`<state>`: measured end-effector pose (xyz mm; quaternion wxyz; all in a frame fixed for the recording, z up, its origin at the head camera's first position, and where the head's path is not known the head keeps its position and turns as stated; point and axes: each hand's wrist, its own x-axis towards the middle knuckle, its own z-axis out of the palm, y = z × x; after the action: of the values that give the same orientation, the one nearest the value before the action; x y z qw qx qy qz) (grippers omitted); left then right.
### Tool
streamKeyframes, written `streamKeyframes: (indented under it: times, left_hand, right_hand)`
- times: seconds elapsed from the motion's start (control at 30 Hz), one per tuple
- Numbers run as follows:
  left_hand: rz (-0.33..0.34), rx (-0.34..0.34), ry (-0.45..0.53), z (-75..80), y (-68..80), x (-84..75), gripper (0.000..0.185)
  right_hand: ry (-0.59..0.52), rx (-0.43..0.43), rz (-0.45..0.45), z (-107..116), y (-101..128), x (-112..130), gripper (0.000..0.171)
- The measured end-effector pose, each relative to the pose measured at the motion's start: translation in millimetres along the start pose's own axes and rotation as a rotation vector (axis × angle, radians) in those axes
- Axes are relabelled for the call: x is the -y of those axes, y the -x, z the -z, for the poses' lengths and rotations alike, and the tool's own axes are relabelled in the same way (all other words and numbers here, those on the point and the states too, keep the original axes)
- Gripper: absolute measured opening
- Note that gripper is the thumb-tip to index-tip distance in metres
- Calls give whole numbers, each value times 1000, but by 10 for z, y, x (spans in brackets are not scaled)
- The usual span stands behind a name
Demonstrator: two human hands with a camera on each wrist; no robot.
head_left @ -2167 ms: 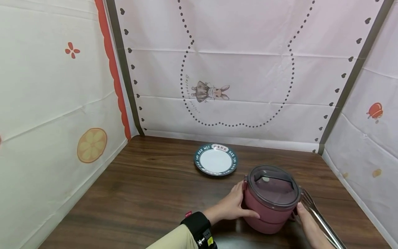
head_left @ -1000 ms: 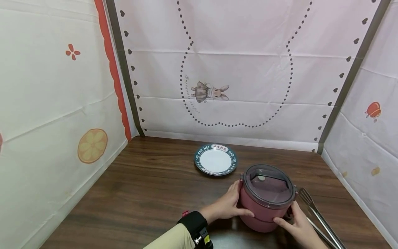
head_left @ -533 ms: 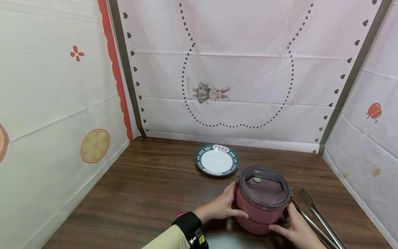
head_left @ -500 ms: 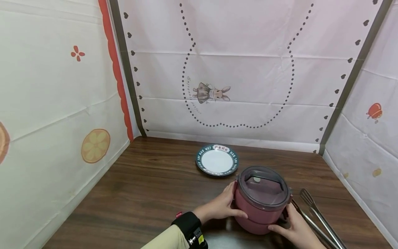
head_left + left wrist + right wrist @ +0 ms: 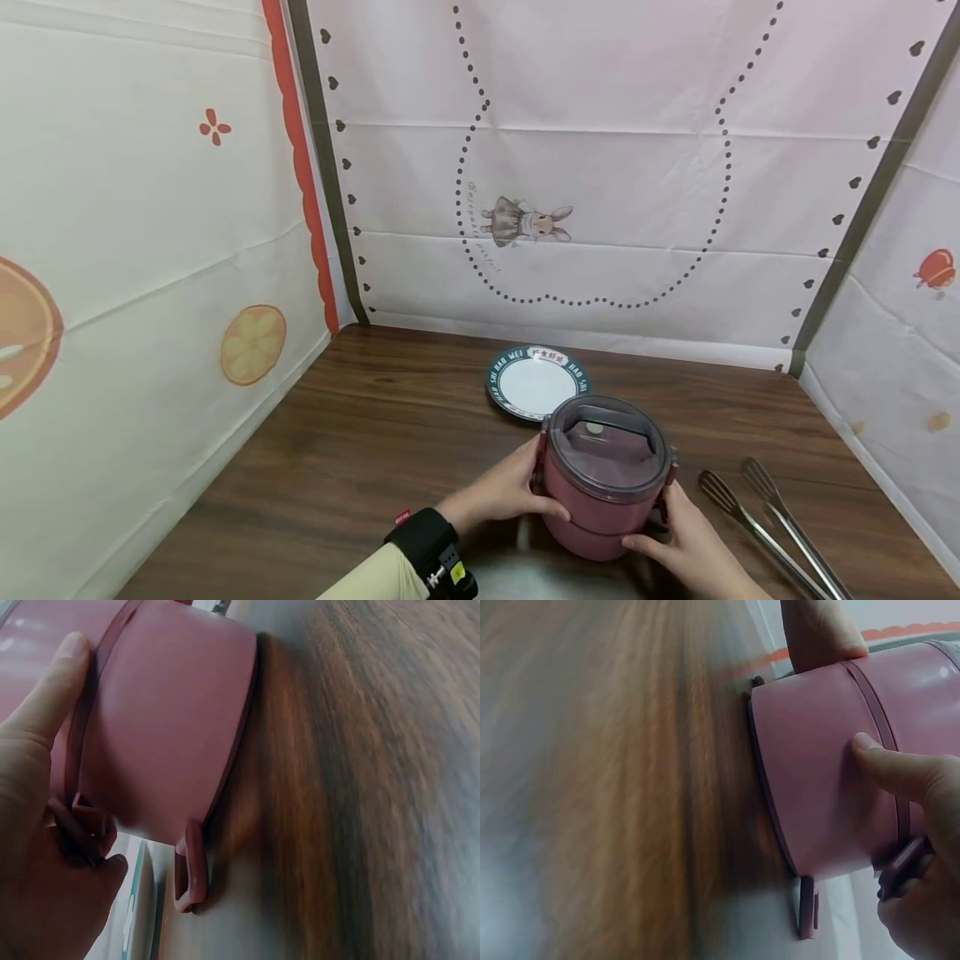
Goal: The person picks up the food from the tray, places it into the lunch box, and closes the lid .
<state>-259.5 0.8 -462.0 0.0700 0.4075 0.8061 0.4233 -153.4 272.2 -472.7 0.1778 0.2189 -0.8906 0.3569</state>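
A round pink two-tier lunch box (image 5: 600,500) with a see-through grey lid (image 5: 609,446) and a carry handle stands between both hands. My left hand (image 5: 501,493) grips its left side, thumb across the front and fingers behind the side clasp. On the other side my right hand (image 5: 693,542) holds it, the thumb pressing the front near the seam (image 5: 871,705). In the left wrist view a clasp (image 5: 191,866) hangs from the lower tier, close to the tabletop. Whether the base touches the table I cannot tell.
A white plate (image 5: 536,387) with a teal lettered rim lies behind the lunch box, partly covered by it. Long metal tongs (image 5: 780,533) with slotted ends lie to the right. Printed cloth walls (image 5: 600,283) enclose the wooden table (image 5: 337,467).
Both hands have moved the lunch box left, away from the tongs and in front of the plate. My right hand has brought its thumb round to the front. The view has shifted slightly.
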Motion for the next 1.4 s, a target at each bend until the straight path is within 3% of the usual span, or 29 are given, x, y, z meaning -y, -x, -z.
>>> streamKeyframes:
  times: [0.13, 0.33, 0.53, 0.6, 0.73, 0.8, 0.93, 1.1, 1.4]
  left_hand:
    - [-12, -30, -16, 25, 33, 2, 104]
    - [39, -82, -24, 17, 71, -16, 102]
    - [106, -118, -184, 35, 96, -67, 99]
    - [107, -103, -200, 62, 108, -75, 97]
    - [109, -55, -190, 147, 151, -52, 88]
    - [137, -54, -211, 192, 179, -31, 78]
    - [196, -97, -304, 246, 214, -15, 54]
    - [218, -145, -362, 234, 232, -50, 42]
    - [252, -196, -433, 196, 257, -121, 37]
  right_hand:
    - [-19, 8, 22, 3, -58, 13, 91]
    - [-15, 1, 64, 22, -150, 1, 91]
    - [3, -5, 134, 38, -217, -18, 83]
    - [3, 13, 117, 63, -214, -26, 87]
    - [119, 43, 1, 155, -164, -48, 90]
    - [176, 58, -58, 202, -146, -64, 82]
    - [170, 79, -160, 246, -172, -64, 55]
    - [223, 19, -167, 211, -226, -56, 35]
    - [191, 36, -190, 209, -325, -53, 34]
